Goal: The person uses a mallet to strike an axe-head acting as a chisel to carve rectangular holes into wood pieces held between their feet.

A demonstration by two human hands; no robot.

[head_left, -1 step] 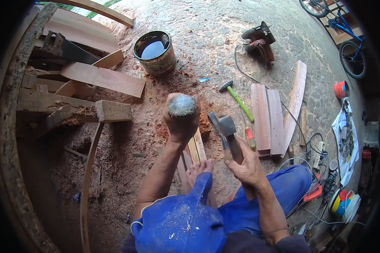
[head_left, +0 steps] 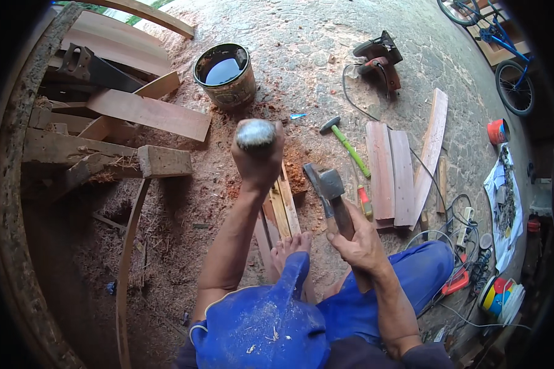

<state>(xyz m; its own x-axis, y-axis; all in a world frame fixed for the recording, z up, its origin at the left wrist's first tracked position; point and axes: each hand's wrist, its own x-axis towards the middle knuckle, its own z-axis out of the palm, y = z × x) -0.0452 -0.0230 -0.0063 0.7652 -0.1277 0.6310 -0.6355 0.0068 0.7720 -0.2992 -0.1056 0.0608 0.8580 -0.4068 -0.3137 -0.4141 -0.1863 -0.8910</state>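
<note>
Hatchet (head_left: 332, 183) in my right hand (head_left: 360, 243), fingers wrapped round its wooden handle, its metal head out ahead of my blue trousers (head_left: 264, 326). My left hand (head_left: 257, 167) is curled into a fist, gripping an object (head_left: 256, 134) with a pale, round end; I can't tell what it is. Below, narrow wooden strips (head_left: 285, 206) run out from my bare foot (head_left: 287, 247). Beyond, to the right, lie reddish boards (head_left: 381, 169) and a green-handled hammer (head_left: 353, 154). Farther off stand an open bucket (head_left: 231, 97) of dark liquid and a circular saw (head_left: 378, 61); farthest, a blue bicycle (head_left: 505, 43).
</note>
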